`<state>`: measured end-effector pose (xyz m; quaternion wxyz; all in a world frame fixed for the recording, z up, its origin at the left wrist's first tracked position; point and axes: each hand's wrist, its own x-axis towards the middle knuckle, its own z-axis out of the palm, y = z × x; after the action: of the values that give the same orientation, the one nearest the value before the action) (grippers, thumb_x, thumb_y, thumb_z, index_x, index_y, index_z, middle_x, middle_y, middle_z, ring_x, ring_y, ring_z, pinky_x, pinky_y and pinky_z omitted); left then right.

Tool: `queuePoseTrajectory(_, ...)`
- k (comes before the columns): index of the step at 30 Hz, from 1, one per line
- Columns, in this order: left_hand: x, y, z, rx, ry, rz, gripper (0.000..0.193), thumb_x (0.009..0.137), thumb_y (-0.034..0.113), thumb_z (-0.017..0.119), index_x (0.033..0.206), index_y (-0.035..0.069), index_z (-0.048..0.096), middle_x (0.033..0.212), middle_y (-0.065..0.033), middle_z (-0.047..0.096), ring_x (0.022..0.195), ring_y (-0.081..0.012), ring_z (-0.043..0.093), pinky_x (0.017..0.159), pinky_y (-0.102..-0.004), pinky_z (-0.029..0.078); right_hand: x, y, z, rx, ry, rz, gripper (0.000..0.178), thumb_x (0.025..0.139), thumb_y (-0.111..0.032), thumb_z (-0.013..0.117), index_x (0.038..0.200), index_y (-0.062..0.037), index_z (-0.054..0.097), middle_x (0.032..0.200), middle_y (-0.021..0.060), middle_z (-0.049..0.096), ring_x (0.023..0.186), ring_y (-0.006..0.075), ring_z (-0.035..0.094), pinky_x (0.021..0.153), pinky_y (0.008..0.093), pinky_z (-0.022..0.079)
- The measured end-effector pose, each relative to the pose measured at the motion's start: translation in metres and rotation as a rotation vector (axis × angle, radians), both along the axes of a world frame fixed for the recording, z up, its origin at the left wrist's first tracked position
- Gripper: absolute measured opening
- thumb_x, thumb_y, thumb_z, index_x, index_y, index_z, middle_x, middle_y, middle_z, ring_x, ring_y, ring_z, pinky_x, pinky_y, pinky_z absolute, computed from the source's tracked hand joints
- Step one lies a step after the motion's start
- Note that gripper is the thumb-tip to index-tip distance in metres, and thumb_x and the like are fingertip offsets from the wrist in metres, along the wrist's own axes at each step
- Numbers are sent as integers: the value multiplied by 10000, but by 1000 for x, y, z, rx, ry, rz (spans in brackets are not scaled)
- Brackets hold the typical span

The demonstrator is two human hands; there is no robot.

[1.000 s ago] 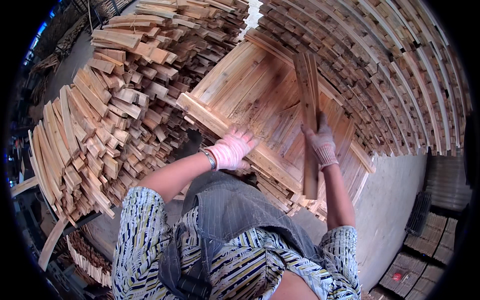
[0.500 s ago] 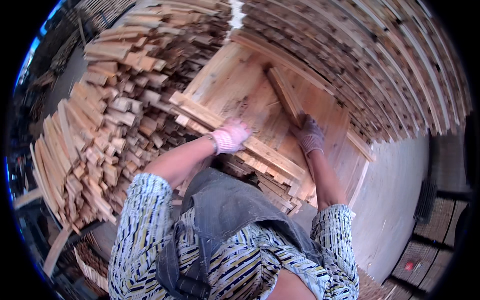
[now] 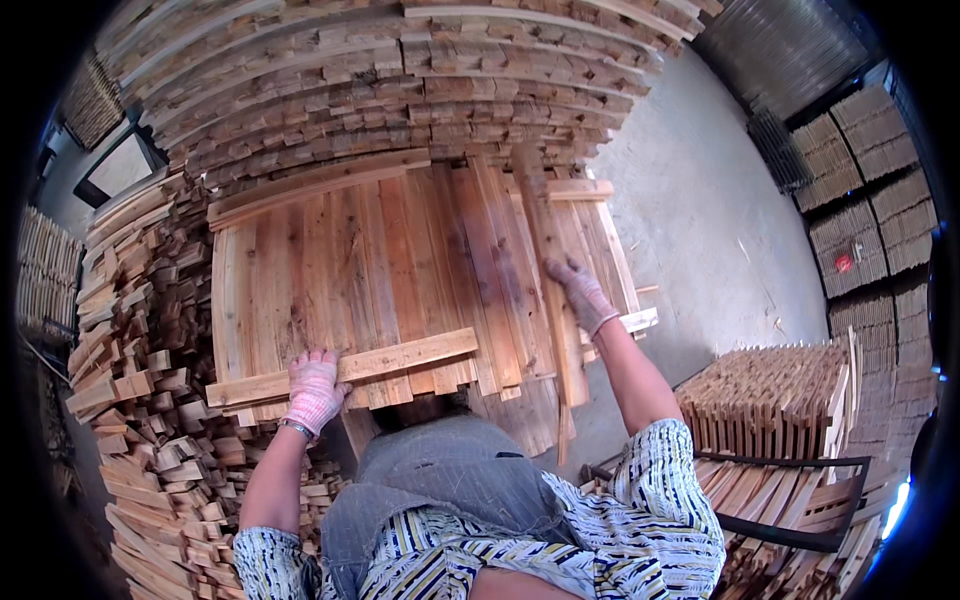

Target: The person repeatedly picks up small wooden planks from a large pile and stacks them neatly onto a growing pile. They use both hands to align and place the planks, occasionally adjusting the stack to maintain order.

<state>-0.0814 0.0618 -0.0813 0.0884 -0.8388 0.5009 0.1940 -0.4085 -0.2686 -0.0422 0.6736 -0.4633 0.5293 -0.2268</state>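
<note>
A panel of wooden slats (image 3: 400, 270) lies flat in front of me, with a cross batten (image 3: 400, 357) along its near edge. My left hand (image 3: 312, 390), in a pink knit glove, rests on the left part of that batten. My right hand (image 3: 580, 292), in a grey-pink glove, presses on a long narrow slat (image 3: 553, 300) lying lengthwise near the panel's right side. A second batten (image 3: 320, 185) runs along the far edge.
Rough piles of short wood offcuts (image 3: 140, 400) rise on the left. Long stacked slats (image 3: 400, 90) fill the back. A rack of slats (image 3: 780, 420) stands at the right on grey concrete floor (image 3: 700, 220), with stacked bundles (image 3: 860, 210) beyond.
The view has swung, so the panel now lies square before me. My right hand has laid the long slat down along the panel's right side; my left hand stays on the near batten.
</note>
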Motion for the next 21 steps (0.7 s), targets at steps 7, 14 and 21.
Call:
queuePoseTrajectory(7, 2, 3, -14, 5, -92, -80, 735, 725, 422, 824, 1332, 123, 538, 1316, -138, 548, 1247, -333, 497, 1055, -495, 371, 21, -38, -73, 16, 94, 164, 637, 986, -318, 647, 1461, 28, 402, 1229, 136, 683, 1086, 188, 652, 912, 300, 528)
queuePoseTrajectory(14, 3, 4, -17, 46, -107, -103, 748, 757, 439, 801, 1377, 129, 520, 1350, -131, 543, 1275, -328, 485, 1085, -498, 351, 61, -33, -58, -544, 765, 358, 679, 893, -426, 675, 1400, -62, 406, 1297, 294, 589, 1185, 436, 603, 1002, 471, 488)
queuePoseTrajectory(21, -4, -2, 7, 14, -5, -75, 657, 785, 405, 782, 1323, 103, 557, 1302, -144, 562, 1247, -337, 495, 1062, -490, 366, 19, -58, -41, -698, 467, 377, 700, 881, 13, 509, 1554, -28, 324, 1561, 183, 418, 1460, 290, 384, 1211, 368, 301)
